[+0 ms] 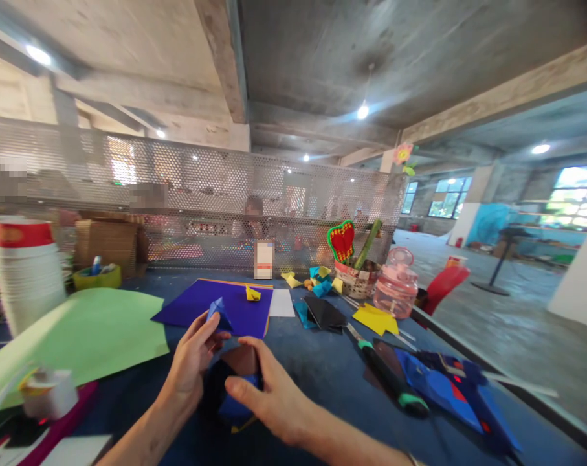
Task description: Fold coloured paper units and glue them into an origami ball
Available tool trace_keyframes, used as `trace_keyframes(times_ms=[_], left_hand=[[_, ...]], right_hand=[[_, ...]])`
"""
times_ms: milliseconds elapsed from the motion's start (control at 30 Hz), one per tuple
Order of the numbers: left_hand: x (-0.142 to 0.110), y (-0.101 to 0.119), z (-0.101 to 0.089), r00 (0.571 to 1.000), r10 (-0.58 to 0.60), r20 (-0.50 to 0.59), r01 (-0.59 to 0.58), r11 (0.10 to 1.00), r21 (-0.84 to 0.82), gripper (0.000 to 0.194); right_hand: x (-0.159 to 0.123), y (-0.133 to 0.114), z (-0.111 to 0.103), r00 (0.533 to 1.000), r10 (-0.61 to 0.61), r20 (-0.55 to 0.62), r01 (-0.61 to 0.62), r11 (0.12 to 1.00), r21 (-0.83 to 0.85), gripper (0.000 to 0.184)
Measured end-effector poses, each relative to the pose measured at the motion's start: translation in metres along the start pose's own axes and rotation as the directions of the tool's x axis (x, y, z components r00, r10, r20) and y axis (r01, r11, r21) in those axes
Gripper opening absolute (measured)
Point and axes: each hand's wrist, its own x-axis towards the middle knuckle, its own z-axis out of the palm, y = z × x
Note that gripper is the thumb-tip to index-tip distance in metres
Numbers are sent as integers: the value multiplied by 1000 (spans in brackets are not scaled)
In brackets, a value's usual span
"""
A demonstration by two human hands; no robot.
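Note:
My left hand [189, 359] is closed, pinching a small blue folded-paper piece [219, 309] upright between thumb and fingertips. To its right, my right hand [281, 398] curls around a larger folded-paper shape [239, 358] with brown, blue and black faces; its underside and part of its side are hidden. A yellow edge shows beneath this shape. Beyond both hands lies a stack of purple paper sheets [186, 309], with a small yellow folded-paper piece [253, 294] on it.
A utility knife [390, 375] and a blue glue gun [461, 388] lie at right. Behind them stand a pink bottle [396, 288] and a basket [356, 281]. Green paper [94, 330], stacked cups [26, 278] and a power strip [74, 414] occupy the left. A perforated screen [200, 194] borders the back.

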Motion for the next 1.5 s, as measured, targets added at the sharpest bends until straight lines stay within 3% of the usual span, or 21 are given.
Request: trace_keyframes(times_ms=[133,267,367,533,667,767,967,1500], left_hand=[[-1,-1,1,999,24,29,-25,999,32,43],[1,1,-2,993,47,106,-53,997,53,48],[1,10,-4,973,93,212,-104,994,40,48],[-4,23,-6,924,37,380,-128,968,217,55],[-10,21,-4,889,22,457,-212,905,369,53],[-11,18,-2,884,31,466,-248,877,411,47],[-11,20,0,915,61,399,-255,853,456,50],[-10,20,-6,924,-10,382,-252,736,629,59]], right_hand=[[-3,-3,-3,996,89,13,-89,996,8,81],[-6,-7,-5,998,56,16,-57,995,78,66],[-3,-5,-8,998,-15,-59,22,993,114,57],[5,6,-26,964,-102,-244,66,987,-149,58],[7,11,-38,956,-175,-235,97,946,-308,59],[7,11,-39,942,-260,-211,161,904,-396,61],[7,10,-35,909,-383,-167,260,832,-491,66],[7,18,-36,909,-370,-190,209,800,-562,67]])
